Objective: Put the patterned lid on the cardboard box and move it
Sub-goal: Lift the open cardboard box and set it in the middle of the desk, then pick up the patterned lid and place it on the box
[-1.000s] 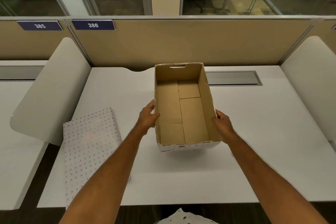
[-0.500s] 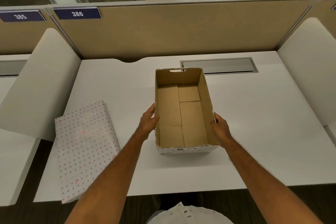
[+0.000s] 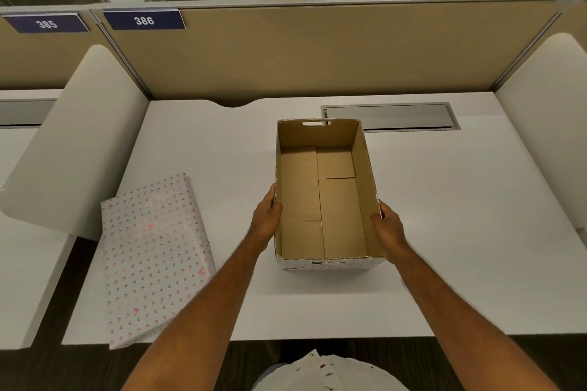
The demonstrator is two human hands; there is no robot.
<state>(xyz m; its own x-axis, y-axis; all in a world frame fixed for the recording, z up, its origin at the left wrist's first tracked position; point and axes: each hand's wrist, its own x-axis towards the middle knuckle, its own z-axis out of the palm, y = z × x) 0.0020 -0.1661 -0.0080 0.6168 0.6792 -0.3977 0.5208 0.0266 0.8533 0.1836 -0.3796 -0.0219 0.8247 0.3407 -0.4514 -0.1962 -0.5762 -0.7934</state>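
An open, empty cardboard box stands on the white desk, its long side running away from me, a handle slot in its far wall. My left hand presses the box's left wall near the front, and my right hand grips the right wall opposite. The patterned lid, white with small pink hearts, lies flat at the desk's front left, its near corner overhanging the edge.
A tan partition closes the back of the desk, with curved white side screens at left and right. A grey cable hatch is set in the desk behind the box. A neighbouring desk lies to the left.
The box has come down from slightly raised and rests on the desk, a little nearer to me. Both hands stay on its side walls. The lid has not moved.
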